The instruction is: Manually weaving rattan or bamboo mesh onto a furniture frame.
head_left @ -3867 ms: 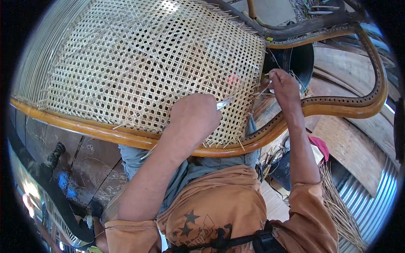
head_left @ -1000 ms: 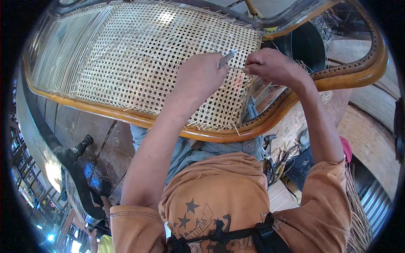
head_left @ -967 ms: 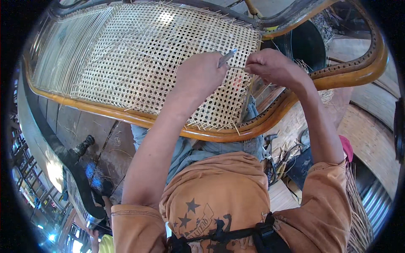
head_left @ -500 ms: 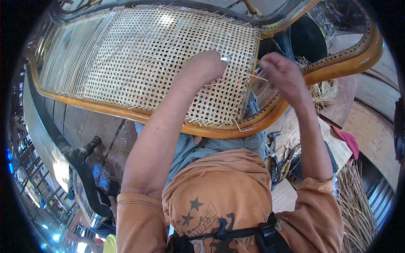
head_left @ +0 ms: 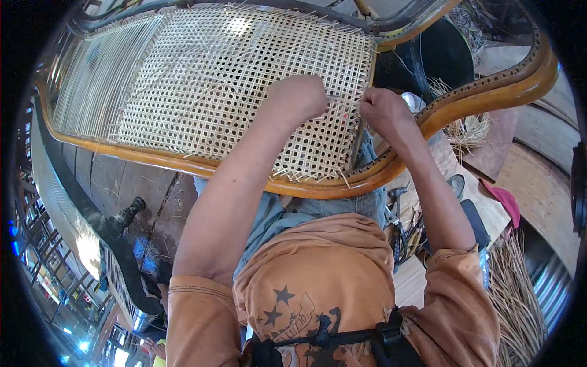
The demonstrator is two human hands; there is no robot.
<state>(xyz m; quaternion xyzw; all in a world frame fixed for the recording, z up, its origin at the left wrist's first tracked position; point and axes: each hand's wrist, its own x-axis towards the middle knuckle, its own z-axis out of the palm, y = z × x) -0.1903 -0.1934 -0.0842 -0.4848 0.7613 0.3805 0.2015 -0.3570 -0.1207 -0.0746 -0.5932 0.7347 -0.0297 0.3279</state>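
A woven cane panel (head_left: 202, 79) stretches across a curved, varnished wooden frame (head_left: 183, 164) in front of me. My left hand (head_left: 298, 98) is closed over the panel near its right end, around a slim metal tool (head_left: 333, 98) whose tip pokes out toward the right. Most of that tool is hidden by the fingers. At the panel's right edge, my right hand (head_left: 384, 113) is closed in a pinch, apparently on the end of a cane strand, which the fingers largely cover. Short loose cane ends stick out along the panel's border.
A dark bucket (head_left: 449, 58) stands beyond the frame's right side. Hand tools, including a hammer (head_left: 397, 192), lie right of my lap. A bundle of cane strips (head_left: 513, 287) and a red cloth (head_left: 502, 205) are farther right. Another curved frame (head_left: 119, 263) leans at left.
My right hand has moved left and slightly down to the panel's edge, its fingers now pinched together. My left hand has stayed nearly in place, and the tool shows less.
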